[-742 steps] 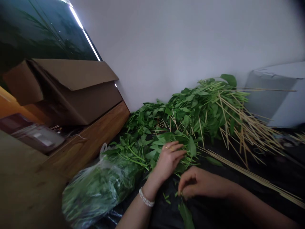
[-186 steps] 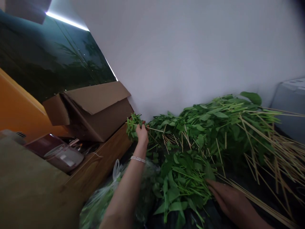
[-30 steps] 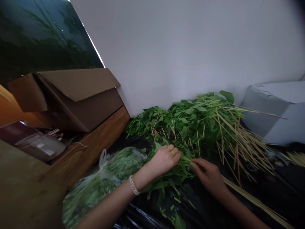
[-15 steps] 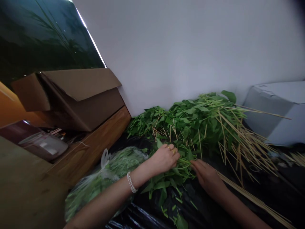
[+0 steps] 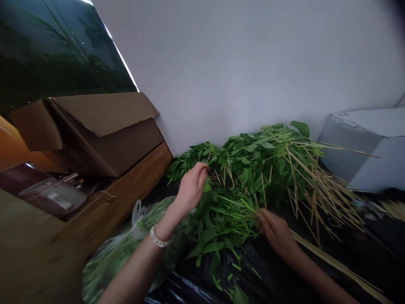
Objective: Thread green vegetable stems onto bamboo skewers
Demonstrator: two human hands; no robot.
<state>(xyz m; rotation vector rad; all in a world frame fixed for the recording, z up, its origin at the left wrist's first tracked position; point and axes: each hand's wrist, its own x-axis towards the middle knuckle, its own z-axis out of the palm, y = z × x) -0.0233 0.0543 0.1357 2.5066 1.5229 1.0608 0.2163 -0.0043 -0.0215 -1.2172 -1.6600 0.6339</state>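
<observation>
My left hand (image 5: 192, 185), with a beaded bracelet at the wrist, is raised at the left side of the leafy greens. Its fingers are pinched together; what they hold, if anything, cannot be made out. Below and to the right lies a loose pile of leafy green stems (image 5: 221, 223) on black plastic sheeting (image 5: 253, 270). At that pile's right edge my right hand (image 5: 274, 226) is closed, thumb and fingers pinching the stem ends. Thin wooden sticks (image 5: 341, 266) run out beside the right wrist; whether the hand grips them is hidden.
A larger heap of greens (image 5: 253, 156) with many thin sticks stands against the white wall (image 5: 240, 63). A tied clear bag of greens (image 5: 117, 257) is at the left. A cardboard box (image 5: 126, 143) sits on a wooden surface (image 5: 152, 164); a white box (image 5: 357, 143) is at the right.
My left hand has lifted off the near pile and moved up and left, uncovering the stems. My right hand stays at the stem ends, shifted slightly.
</observation>
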